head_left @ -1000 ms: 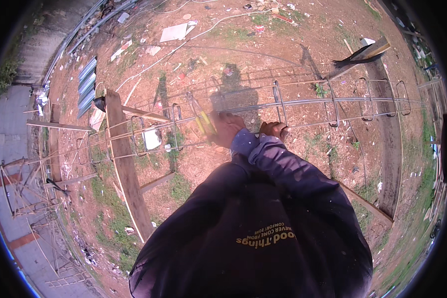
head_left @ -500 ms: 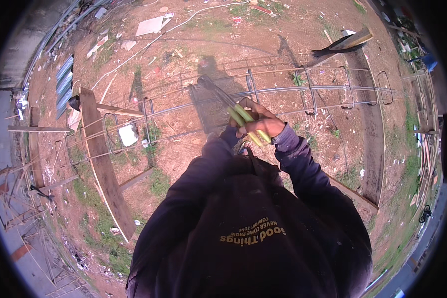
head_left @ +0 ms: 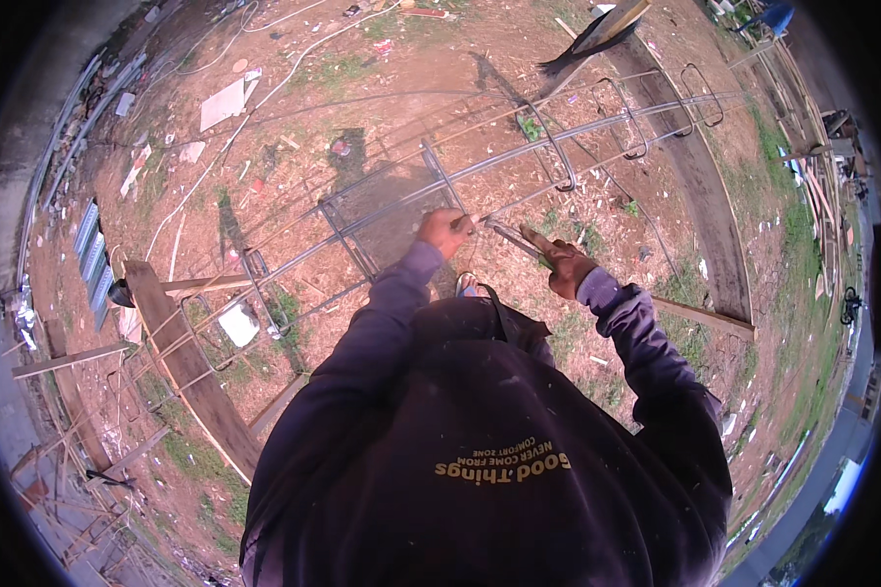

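My right hand point(head_left: 566, 270) is closed on long-handled pincers point(head_left: 515, 237), which point left toward the rebar cage point(head_left: 394, 203). Their jaws lie by a bar end close to my left fingers. At the near side of the cage, my left hand point(head_left: 444, 231) is closed, thumb and fingers pinched together beside the pincers' tip. What it holds is too small to make out. Long steel bars with several rectangular stirrups point(head_left: 556, 157) make up the cage, which runs from lower left to upper right in front of me.
A wooden plank support point(head_left: 188, 357) holds the cage on the left, and another plank point(head_left: 707, 186) passes beneath it on the right. A white block point(head_left: 238, 324), a corrugated metal sheet point(head_left: 91, 256) and a pale board point(head_left: 223, 105) lie on the littered dirt ground.
Both hands were together on the pincers' yellow-green handles. They have separated: my left hand moved to the cage, my right hand turned the pincers toward it. The view has tilted.
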`<action>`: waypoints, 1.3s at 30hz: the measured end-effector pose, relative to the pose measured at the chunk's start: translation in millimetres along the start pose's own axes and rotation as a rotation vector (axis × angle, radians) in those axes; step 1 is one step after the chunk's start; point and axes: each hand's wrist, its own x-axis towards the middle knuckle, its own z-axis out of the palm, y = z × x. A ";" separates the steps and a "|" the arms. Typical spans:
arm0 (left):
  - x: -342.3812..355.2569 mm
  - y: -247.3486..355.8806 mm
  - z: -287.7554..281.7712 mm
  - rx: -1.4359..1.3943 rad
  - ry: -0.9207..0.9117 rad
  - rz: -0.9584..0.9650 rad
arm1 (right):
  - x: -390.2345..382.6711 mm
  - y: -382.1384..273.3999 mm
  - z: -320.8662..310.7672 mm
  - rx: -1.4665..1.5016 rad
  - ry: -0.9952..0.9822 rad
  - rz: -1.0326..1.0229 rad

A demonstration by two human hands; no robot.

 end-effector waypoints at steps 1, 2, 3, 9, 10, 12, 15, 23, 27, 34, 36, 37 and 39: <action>-0.8 1.7 0.2 0.032 0.018 0.024 | 1.5 -3.5 0.8 -0.034 -0.009 0.018; -1.0 3.3 0.3 0.067 0.046 0.052 | 3.4 -8.5 2.1 -0.061 -0.038 0.042; -1.3 4.7 0.2 0.108 0.065 0.085 | 4.3 -13.3 2.3 -0.082 -0.038 0.045; -0.6 5.2 0.0 0.112 0.062 0.035 | 4.1 -49.7 16.7 -0.478 0.223 0.149; -0.3 4.3 0.5 0.105 0.076 0.038 | 5.0 -53.2 19.0 -0.543 0.214 0.201; 0.8 2.1 2.1 0.100 0.085 0.030 | 5.9 -57.1 24.5 -0.572 0.218 0.204; 2.1 -1.6 5.0 0.092 0.093 0.051 | 7.6 -52.7 31.5 -0.517 0.245 0.221; 3.5 -11.4 7.8 0.062 0.093 0.104 | 23.9 -20.9 38.7 0.929 -0.323 0.273; 6.9 -13.8 8.3 0.044 0.102 0.079 | 12.5 -22.8 44.5 0.437 0.029 0.198; 2.9 -9.1 8.2 -0.002 0.135 0.115 | 6.5 -5.9 19.1 -0.561 0.330 -0.008; 1.9 -7.0 7.5 -0.045 0.110 0.126 | 24.5 16.0 -4.0 -0.561 0.267 -0.177; 1.6 -6.2 7.3 -0.037 0.124 0.120 | 29.9 23.5 -10.7 -0.587 0.214 -0.184; 3.1 -5.5 6.5 -0.006 0.147 0.108 | 30.1 28.1 -9.6 -0.553 0.275 -0.194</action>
